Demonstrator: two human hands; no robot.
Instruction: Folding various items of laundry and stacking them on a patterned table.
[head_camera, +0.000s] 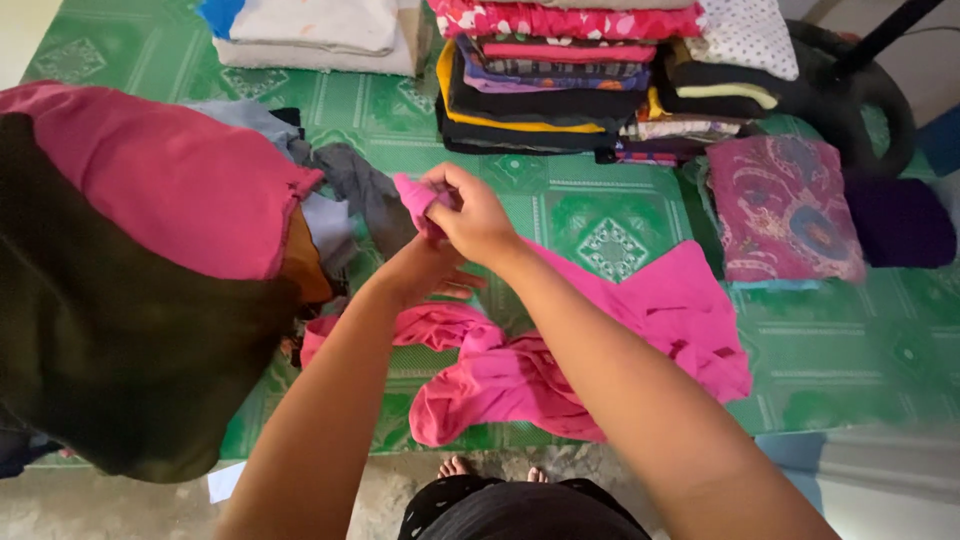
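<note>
A: What can you not see well here?

B: Quite much. At the left, a big dark and pink bundle of cloth (130, 270) is very near the camera and hides the desk behind it; its lower edge is cut off. The left hand (425, 270) is partly behind the right hand (478, 215), so I cannot tell how its fingers stand. It seems to touch the pink garment (560, 370) from below.

A: And the right hand?

B: Its fingers (450, 185) are closed on a pink corner of the garment (412, 195), lifted above the desk. The rest of the garment lies crumpled on the green patterned cover (600, 215), near the front edge, in the middle.

A: How many piles are there?

B: At the far side I count one tall stack of folded clothes (545, 80) in the middle, one white folded pile (320, 30) at the far left, and a smaller stack (715, 95) to the right with a white dotted piece on top. All three are cut by the upper edge. One folded magenta patterned cloth (785, 205) lies alone at the right, and a dark purple thing (900, 220) beside it is hard to make out.

A: Anything more?

B: Some grey clothes (355, 185) lie loose, half hidden by the bundle. Two bare feet (495, 468) show below, only the toes.
</note>
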